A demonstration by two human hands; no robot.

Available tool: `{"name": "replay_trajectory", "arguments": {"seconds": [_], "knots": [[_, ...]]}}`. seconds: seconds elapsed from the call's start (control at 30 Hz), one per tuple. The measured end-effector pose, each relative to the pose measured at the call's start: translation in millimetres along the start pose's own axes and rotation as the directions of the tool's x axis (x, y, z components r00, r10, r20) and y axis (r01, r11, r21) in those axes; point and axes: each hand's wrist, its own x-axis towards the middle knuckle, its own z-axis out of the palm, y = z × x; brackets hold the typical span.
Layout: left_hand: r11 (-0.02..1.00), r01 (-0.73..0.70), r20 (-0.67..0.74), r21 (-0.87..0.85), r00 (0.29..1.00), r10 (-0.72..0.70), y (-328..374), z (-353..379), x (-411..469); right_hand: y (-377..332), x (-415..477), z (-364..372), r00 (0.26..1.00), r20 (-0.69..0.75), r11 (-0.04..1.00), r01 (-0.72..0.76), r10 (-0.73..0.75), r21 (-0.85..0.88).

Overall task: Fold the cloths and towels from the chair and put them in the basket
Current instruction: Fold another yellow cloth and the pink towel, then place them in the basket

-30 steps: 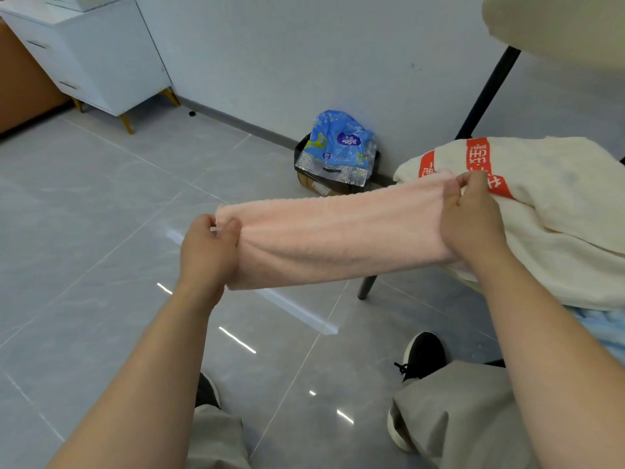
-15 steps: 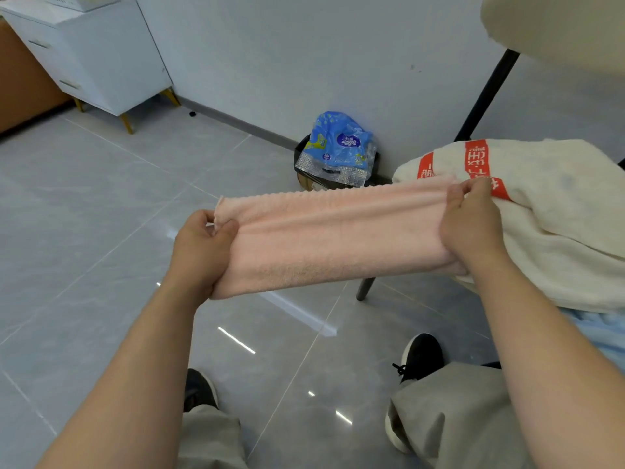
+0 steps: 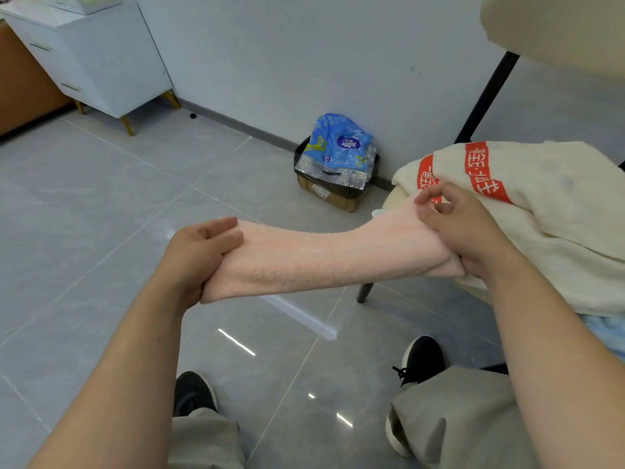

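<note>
While the camera looked down over both forearms, a white cabinet (image 3: 101, 59) on gold legs sat way off in the far left corner, with a pale basket-like thing on top that was mostly cut off, so I couldn't tell much about it. Closer in, the left hand (image 3: 196, 255) was closed around the left end of a pink towel (image 3: 324, 262), thumb laid flat on top and the other fingers wrapped underneath. The towel was folded into a long narrow band and hung stretched in the air between both hands, above the grey tiled floor (image 3: 101, 211), sagging a bit in the middle. Behind it, against the wall, a small cardboard bin (image 3: 333, 192) lined with a black bag had a blue plastic package (image 3: 341, 147) stuffed in it. Further right, the right hand (image 3: 463, 228) gripped the towel's other end, lower fingers bunched round the folded edge while the thumb and forefinger were lifted in a loose ring just above the cloth. Right behind that hand, a cream towel (image 3: 554, 225) with red printed stripes lay heaped on the chair (image 3: 392, 201), and a bit of light blue cloth (image 3: 605, 333) peeked out below it. Black shoes and grey trousers showed along the bottom.
</note>
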Motion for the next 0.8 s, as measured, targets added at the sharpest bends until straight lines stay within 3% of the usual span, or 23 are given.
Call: {"name": "replay_trajectory", "arguments": {"seconds": [0.1, 0.3, 0.37, 0.5, 0.63, 0.7, 0.8], "knots": [[0.977, -0.058, -0.023, 0.206, 0.998, 0.064, -0.5, -0.7, -1.9, -2.2, -1.0, 0.5, 1.0, 0.01, 1.0, -0.001, 0.001, 0.009], [0.773, -0.119, 0.003, 0.623, 0.989, 0.149, -2.4, -0.8, -2.3, -3.2, -3.1, 2.0, 1.0, -0.014, 0.996, 0.021, -0.022, -0.083], [0.732, -0.124, 0.013, 0.67, 0.988, 0.155, -1.6, 1.7, -3.2, -3.3, -3.8, 3.0, 0.998, -0.028, 0.989, 0.05, -0.055, -0.138], [0.795, -0.131, 0.021, 0.592, 0.989, 0.147, -2.2, 3.4, -3.3, -5.9, -5.3, 4.2, 0.993, -0.019, 0.97, 0.106, -0.113, -0.22], [0.951, -0.103, 0.054, 0.291, 0.994, 0.092, -0.1, 1.4, -2.7, -4.9, -5.5, 5.6, 0.985, 0.022, 0.952, 0.169, -0.169, -0.255], [0.977, -0.085, 0.078, 0.198, 0.994, 0.07, 0.7, 0.7, -2.6, -3.1, -5.0, 6.7, 0.983, 0.054, 0.947, 0.184, -0.176, -0.262], [0.977, -0.099, 0.111, 0.188, 0.991, 0.079, 0.3, 2.7, -3.3, -1.4, -5.3, 9.8, 0.974, 0.119, 0.923, 0.222, -0.194, -0.314]]}}
